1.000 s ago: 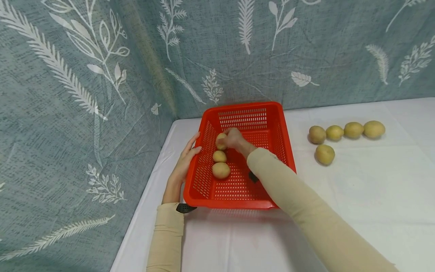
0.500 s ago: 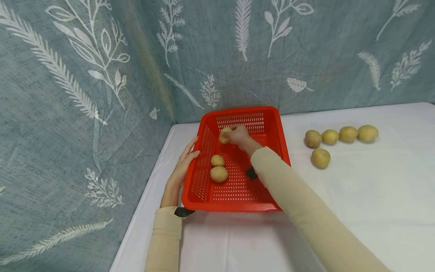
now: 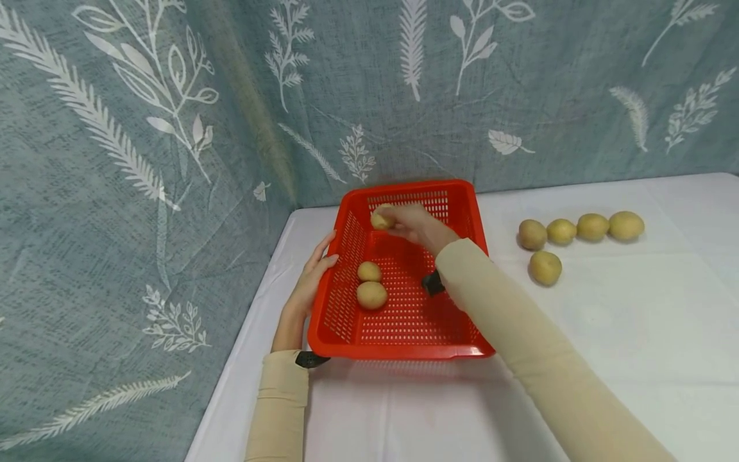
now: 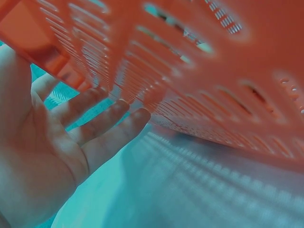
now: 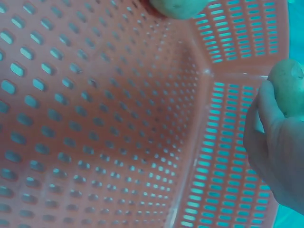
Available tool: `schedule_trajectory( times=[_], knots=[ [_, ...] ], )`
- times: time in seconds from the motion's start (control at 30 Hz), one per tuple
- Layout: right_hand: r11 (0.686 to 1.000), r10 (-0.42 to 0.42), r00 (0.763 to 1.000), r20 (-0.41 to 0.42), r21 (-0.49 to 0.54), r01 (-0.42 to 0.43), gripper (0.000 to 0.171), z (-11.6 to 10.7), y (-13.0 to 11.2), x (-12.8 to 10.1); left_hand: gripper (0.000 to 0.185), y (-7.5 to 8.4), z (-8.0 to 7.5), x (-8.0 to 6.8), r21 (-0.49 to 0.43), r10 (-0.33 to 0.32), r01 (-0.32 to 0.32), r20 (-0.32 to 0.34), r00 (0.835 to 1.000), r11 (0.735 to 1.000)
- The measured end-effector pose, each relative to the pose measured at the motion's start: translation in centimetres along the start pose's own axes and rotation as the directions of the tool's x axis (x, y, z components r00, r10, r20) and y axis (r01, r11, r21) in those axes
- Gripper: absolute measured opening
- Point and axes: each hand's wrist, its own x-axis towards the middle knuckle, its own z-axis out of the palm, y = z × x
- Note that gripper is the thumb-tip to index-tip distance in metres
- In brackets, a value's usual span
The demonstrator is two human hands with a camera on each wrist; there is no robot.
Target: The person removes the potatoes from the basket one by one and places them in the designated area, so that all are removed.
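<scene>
A red perforated basket (image 3: 470, 256) stands on the white table by the left wall. My right hand (image 3: 412, 223) grips a small yellow potato (image 3: 381, 220) above the basket's far left corner; the same potato (image 5: 288, 87) shows in the right wrist view, with the fingers (image 5: 266, 114) curled round it. Two potatoes (image 3: 371, 284) lie one behind the other on the basket floor. My left hand (image 3: 312, 276) rests with straight fingers (image 4: 102, 124) against the outside of the basket's left wall (image 4: 199, 71).
Several more potatoes (image 3: 577, 229) lie on the white cloth to the right of the basket, a row at the back and one (image 3: 545, 267) in front. A leaf-patterned curtain (image 3: 173, 128) closes the back and left sides.
My right hand lifted the potato from beside the other two and carried it toward the basket's far left corner. The left hand has stayed against the basket's side.
</scene>
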Motion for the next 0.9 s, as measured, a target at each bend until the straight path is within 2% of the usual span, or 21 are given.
schedule_trajectory(
  times=[0.53, 0.77, 0.9],
  knots=[
    [0.997, 0.049, 0.993, 0.103, 0.056, -0.055, 0.041, 1.1, -1.0, -0.1, 0.053, 0.2, -0.1, -0.1, -0.006, 0.012, -0.012, -0.003, 1.000, 1.000],
    [0.997, 0.038, 0.992, 0.116, 0.059, -0.045, 0.040, 0.9, -1.3, -0.5, 0.053, 0.1, 0.0, 0.0, -0.002, 0.011, -0.011, 0.001, 1.000, 1.000],
    [0.994, 0.029, 0.991, 0.130, 0.098, -0.042, 0.041, 0.3, -1.9, -1.0, 0.053, 0.0, 0.0, 0.2, -0.003, 0.011, -0.011, 0.006, 1.000, 1.000]
  ],
)
